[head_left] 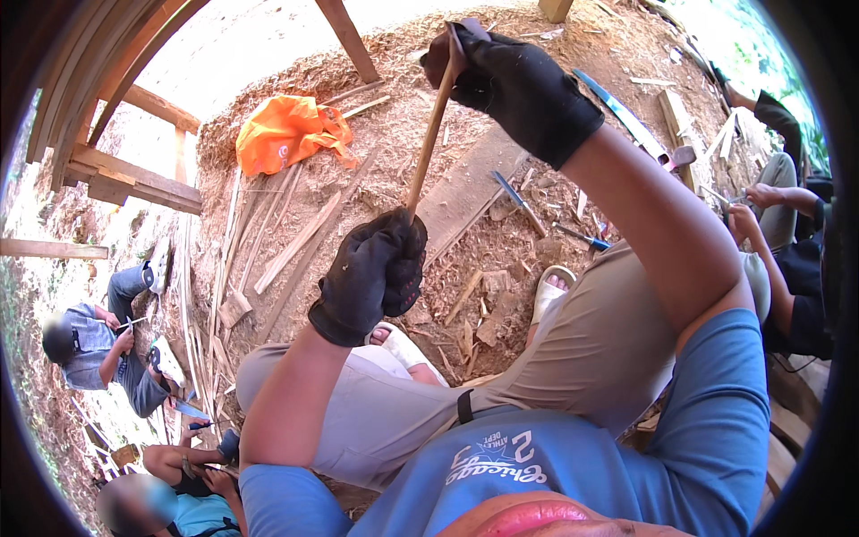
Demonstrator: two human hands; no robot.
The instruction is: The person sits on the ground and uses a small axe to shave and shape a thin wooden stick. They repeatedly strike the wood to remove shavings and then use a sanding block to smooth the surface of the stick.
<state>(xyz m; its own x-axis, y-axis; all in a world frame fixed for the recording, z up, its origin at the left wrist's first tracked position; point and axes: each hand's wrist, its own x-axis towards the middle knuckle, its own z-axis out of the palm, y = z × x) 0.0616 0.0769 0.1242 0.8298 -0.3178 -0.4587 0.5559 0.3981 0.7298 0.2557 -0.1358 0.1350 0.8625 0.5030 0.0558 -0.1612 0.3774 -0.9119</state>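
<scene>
My left hand [371, 276], in a black glove, is closed round the lower end of a thin wooden stick [429, 148]. The stick slants up and away to my right hand [532, 94], also black-gloved and raised at the far end. A brown folded piece like sandpaper [457, 55] is pinched in the right fingers against the top of the stick. The stick's upper tip is hidden by that piece and the glove. Both hands are held above the ground in front of my knees.
Below lies a wide plank [474, 192] amid shavings. An orange bag [291, 132] and long wood strips [300, 242] are to the left. A long blade [622, 112] and a chisel-like tool [519, 204] lie right. People [125, 345] sit on both sides; timber framing [134, 183] stands left.
</scene>
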